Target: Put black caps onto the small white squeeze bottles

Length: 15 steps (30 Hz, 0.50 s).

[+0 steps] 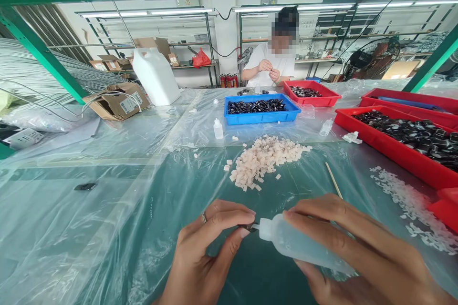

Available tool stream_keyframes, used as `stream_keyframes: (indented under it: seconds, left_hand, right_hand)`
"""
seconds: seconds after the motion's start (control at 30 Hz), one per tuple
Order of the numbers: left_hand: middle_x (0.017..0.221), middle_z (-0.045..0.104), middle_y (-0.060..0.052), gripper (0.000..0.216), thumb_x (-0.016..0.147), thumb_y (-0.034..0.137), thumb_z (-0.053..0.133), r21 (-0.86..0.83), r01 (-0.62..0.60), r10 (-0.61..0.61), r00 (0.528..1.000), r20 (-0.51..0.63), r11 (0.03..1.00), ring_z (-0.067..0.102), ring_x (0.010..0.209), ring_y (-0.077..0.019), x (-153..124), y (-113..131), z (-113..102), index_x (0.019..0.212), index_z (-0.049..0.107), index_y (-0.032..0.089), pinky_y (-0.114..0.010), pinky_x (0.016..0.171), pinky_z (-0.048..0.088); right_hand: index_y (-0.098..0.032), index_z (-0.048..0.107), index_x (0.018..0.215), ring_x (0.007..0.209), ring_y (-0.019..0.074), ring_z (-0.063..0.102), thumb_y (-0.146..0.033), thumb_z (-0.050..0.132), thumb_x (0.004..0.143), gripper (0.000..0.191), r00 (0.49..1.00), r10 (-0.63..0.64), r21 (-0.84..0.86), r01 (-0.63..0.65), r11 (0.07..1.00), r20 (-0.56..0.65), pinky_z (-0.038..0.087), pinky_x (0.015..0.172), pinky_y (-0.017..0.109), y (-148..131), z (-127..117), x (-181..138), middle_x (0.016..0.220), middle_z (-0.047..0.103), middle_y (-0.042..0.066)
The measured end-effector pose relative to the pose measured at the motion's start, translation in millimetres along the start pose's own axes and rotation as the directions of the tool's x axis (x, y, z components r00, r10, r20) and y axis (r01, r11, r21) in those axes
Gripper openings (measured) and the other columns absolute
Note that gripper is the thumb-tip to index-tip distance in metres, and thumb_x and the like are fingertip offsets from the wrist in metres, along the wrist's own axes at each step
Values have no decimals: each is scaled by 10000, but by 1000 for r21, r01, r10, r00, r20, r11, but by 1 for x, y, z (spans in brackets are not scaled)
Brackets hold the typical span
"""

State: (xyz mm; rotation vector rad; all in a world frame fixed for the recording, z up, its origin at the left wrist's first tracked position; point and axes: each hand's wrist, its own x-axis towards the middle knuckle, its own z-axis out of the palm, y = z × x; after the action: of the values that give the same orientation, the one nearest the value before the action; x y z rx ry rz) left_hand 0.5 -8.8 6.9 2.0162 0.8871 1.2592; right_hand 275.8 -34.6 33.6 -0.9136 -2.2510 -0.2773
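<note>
Hands [286, 252] close together, squeeze bottle [296, 245] tip at small black part [246, 227].

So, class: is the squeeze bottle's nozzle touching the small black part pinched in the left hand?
Touching. The head view shows the squeeze bottle nozzle tip meeting the small black part between the left hand fingertips.

Bright light comes from long ceiling lamps [146, 12] far away. The plastic sheet [107, 209] shines with glare. Edges look bent, and one face is blurred.
</note>
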Motion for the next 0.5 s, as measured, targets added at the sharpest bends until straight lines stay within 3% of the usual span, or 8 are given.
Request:
stream_keyframes:
  seconds: [0.27, 0.5]
  left_hand:
    - [1163, 788, 17, 461, 1038, -11, 618, -5, -25, 25, 1000, -4, 1000, 746, 1088, -165, 1, 0, 0, 1285, 722, 364, -219, 884, 591]
    - [1165, 789, 9, 458, 1038, -5, 634, -35, -5, 5, 1000, 0, 999, 757, 1078, -173, -1, 2, 1, 1284, 724, 371, -218, 869, 598]
  right_hand:
    - [-221, 614, 1495, 1357, 160, 599, -105, 660, 1014, 496, 1000, -5, 22, 5, 1000, -6, 459, 1256, 265, 0, -1, -2, 1417, 619, 50]
    - [-279, 610, 1522, 1358, 151, 586, -135, 606, 1016, 526, 999, 22, -98, -25, 995, -38, 387, 1250, 262, -10, -1, -6, 1458, 595, -8]
